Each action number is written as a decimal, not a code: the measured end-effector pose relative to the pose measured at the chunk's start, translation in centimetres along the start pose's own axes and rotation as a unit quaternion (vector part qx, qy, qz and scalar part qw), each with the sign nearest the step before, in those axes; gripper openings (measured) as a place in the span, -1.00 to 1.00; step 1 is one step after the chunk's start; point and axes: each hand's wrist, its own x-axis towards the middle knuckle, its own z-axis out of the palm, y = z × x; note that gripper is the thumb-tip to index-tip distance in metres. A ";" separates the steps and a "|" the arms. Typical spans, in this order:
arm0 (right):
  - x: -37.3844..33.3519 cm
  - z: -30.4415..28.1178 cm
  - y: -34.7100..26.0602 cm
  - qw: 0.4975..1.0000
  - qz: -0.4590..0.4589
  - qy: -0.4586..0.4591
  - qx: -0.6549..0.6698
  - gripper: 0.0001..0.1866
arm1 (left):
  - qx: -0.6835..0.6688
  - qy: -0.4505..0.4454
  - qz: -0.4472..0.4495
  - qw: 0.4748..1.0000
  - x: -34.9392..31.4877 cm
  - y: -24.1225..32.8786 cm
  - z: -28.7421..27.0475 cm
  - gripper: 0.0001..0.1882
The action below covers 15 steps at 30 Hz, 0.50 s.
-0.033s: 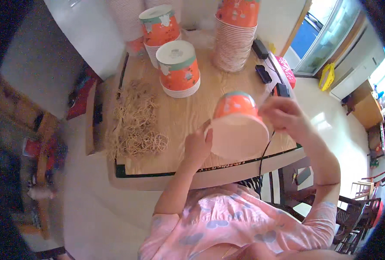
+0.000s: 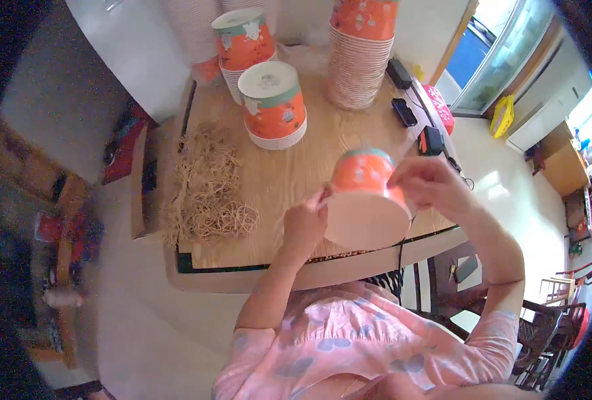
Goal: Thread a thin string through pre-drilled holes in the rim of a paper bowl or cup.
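Observation:
My left hand (image 2: pixel 306 223) grips the rim of an orange paper bucket (image 2: pixel 361 175) with a green band, its thumb at the mouth's left edge. The bucket is tilted above the table's near side, its pale open mouth turned toward me and its base pointing away. At the bucket's right wall is my right hand (image 2: pixel 435 185), fingers curled and pinched together; whatever they may hold is hidden. Left of the bucket lies a tangled heap of tan strings (image 2: pixel 209 193). Behind it stands a short upside-down stack of matching buckets (image 2: pixel 275 110).
Taller bucket stacks stand at the back left (image 2: pixel 245 43) and the back right (image 2: pixel 359 63). A black case (image 2: pixel 404 112) and a red-and-black device (image 2: pixel 431 141) lie along the table's right edge. A black cord hangs over the front edge. Chairs (image 2: pixel 543 327) stand at the lower right.
My right hand has moved slightly left and down, closer to the bucket's wall. The bucket has tilted a little, showing more of its orange side.

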 end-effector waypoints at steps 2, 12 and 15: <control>0.2 0.2 -0.1 0.996 -0.055 0.009 -0.074 -0.90 | 0.027 0.004 0.058 0.998 -0.3 0.3 -0.3 -0.63; 0.6 -2.9 1.1 0.973 0.014 0.013 -0.230 -0.92 | 0.122 0.022 0.161 0.979 -0.5 2.0 -2.1 -0.19; 0.3 -2.8 1.9 0.985 -0.009 -0.022 -0.174 -0.93 | 0.134 0.015 0.185 0.974 -0.4 1.8 -2.2 -0.16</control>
